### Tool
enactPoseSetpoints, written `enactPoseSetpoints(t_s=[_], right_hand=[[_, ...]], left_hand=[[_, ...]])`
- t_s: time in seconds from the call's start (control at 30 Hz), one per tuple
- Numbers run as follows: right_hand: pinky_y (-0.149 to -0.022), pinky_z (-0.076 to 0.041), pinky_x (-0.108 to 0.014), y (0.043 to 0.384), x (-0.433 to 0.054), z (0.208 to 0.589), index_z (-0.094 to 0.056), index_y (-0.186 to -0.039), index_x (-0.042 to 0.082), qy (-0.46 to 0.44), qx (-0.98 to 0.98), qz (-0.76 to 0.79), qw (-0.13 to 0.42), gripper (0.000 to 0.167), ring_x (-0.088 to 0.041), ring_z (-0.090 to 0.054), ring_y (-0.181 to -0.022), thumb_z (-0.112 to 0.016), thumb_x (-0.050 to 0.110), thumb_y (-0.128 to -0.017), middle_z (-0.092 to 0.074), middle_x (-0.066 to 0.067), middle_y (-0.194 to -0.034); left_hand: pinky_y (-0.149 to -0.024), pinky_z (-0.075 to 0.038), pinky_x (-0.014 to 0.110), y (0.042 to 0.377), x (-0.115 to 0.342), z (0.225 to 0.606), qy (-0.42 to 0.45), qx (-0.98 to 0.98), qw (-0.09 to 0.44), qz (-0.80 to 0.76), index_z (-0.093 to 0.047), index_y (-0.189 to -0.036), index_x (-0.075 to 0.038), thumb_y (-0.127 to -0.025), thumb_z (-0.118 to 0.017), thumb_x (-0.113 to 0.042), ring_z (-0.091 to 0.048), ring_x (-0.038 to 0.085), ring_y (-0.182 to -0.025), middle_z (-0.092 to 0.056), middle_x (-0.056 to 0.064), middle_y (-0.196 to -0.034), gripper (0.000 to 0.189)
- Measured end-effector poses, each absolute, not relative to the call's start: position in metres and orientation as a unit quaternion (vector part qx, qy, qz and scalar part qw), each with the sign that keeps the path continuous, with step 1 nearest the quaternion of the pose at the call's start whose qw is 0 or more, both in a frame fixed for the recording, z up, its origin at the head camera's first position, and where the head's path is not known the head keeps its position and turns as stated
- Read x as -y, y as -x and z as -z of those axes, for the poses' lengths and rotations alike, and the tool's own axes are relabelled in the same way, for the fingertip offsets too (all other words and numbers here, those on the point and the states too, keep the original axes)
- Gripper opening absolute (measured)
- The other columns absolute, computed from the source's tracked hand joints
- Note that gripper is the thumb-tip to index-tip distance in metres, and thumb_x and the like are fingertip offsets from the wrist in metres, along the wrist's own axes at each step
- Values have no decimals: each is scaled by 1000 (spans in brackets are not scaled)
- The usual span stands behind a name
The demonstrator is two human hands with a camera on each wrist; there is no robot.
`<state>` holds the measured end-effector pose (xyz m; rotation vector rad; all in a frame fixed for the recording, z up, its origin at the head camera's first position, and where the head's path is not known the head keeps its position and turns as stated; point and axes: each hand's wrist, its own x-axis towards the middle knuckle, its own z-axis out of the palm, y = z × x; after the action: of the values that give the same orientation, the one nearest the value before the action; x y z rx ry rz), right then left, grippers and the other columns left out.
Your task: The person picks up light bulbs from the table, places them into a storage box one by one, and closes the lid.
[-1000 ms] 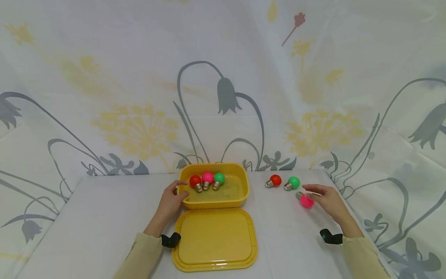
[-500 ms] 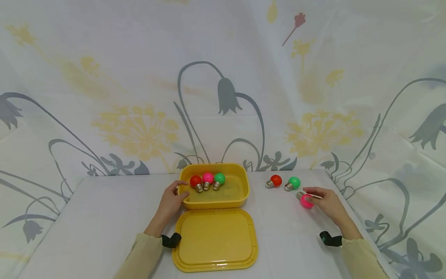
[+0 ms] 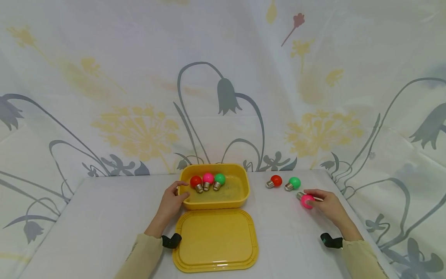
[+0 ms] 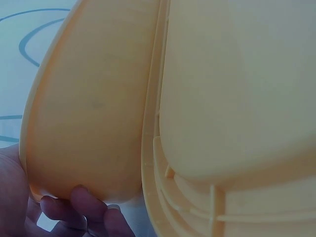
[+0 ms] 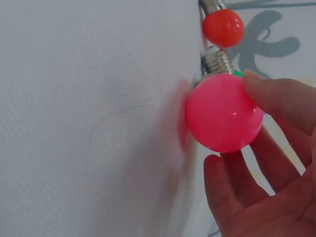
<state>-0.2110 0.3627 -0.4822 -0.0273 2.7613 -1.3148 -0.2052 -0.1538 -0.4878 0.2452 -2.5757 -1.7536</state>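
My left hand (image 3: 172, 201) grips the left end of a yellow plastic box (image 3: 240, 199); in the left wrist view its fingers curl against the box's outer wall (image 4: 94, 108). Inside, toward the back left, lie a red light bulb (image 3: 195, 180), a pink one (image 3: 208, 178) and a green one (image 3: 220, 178). At the right, my right hand (image 3: 329, 205) holds another pink light bulb (image 5: 224, 113) by its round globe, thumb on one side and fingers on the other. Its metal screw base (image 5: 217, 61) points away from the palm, and the bulb is at the tabletop.
A flat yellow lid (image 3: 216, 240) lies directly in front of the box. Right of the box, a red bulb (image 3: 277, 180) and a green bulb (image 3: 295, 182) lie on the white tablecloth (image 3: 278, 232). Behind hangs a flower-printed curtain (image 3: 139, 77).
My right hand's thumb and fingers have closed round the pink bulb, which has barely moved. The left hand stays on the box.
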Motion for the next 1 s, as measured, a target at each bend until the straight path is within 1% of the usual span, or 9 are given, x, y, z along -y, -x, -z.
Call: enactPoseSetpoints(t_s=[0.03,0.1,0.2,0.37,0.5,0.67,0.83,1.0], right_hand=[[-81,-52,-29,211,-363,483,-62,-130,-4,11,-902,429,41,42,-46,-49,-123,-69,13,-92,-58,-26,-131],[-78,-51,-27,211,-364,483,-62,-130,-4,12,-901,432,41,43,-46,-51,-121,-70,13,-91,-59,-26,-129],[-76,-51,-29,211,-364,484,-62,-129,-4,6,-900,433,50,45,-45,-51,-118,-72,14,-90,-59,-26,-128],[-77,-51,-33,209,-364,483,-61,-130,-4,-8,-900,431,66,49,-44,-50,-117,-74,18,-88,-57,-27,-129],[-79,-51,-30,209,-363,482,-61,-130,-4,-2,-903,425,64,49,-44,-49,-119,-75,18,-89,-57,-27,-128],[-76,-51,-26,207,-364,480,-62,-128,-6,15,-901,431,53,48,-43,-52,-117,-75,17,-88,-61,-25,-124],[-76,-51,-25,207,-365,480,-62,-128,-6,23,-898,437,51,48,-41,-53,-116,-75,18,-89,-63,-23,-123],[-77,-50,-26,208,-367,481,-63,-128,-5,26,-898,437,48,47,-42,-53,-118,-75,20,-89,-64,-22,-123]], left_hand=[[-56,-38,23,205,154,488,-79,823,8,562,-62,-125,-8,-92,-67,-10,-43,19,-66,-42,7,-76,33],[-56,-37,22,205,154,488,-80,823,8,562,-62,-124,-9,-92,-67,-11,-43,19,-66,-42,7,-76,33],[-56,-37,23,205,154,488,-81,823,6,562,-62,-125,-10,-92,-67,-12,-43,19,-66,-42,7,-76,33],[-56,-38,23,206,154,488,-80,823,3,562,-62,-126,-10,-92,-66,-12,-43,19,-65,-43,7,-77,34],[-56,-38,22,206,154,488,-80,823,3,562,-62,-125,-10,-92,-67,-12,-43,19,-66,-43,7,-77,34],[-56,-38,22,206,154,489,-82,824,3,561,-62,-125,-10,-92,-67,-12,-43,19,-66,-43,7,-77,34],[-56,-38,23,206,154,489,-80,823,4,562,-62,-125,-9,-92,-67,-11,-43,19,-65,-43,7,-77,34],[-56,-38,22,206,154,489,-79,824,3,561,-62,-126,-9,-92,-66,-12,-43,18,-65,-43,7,-77,34]])
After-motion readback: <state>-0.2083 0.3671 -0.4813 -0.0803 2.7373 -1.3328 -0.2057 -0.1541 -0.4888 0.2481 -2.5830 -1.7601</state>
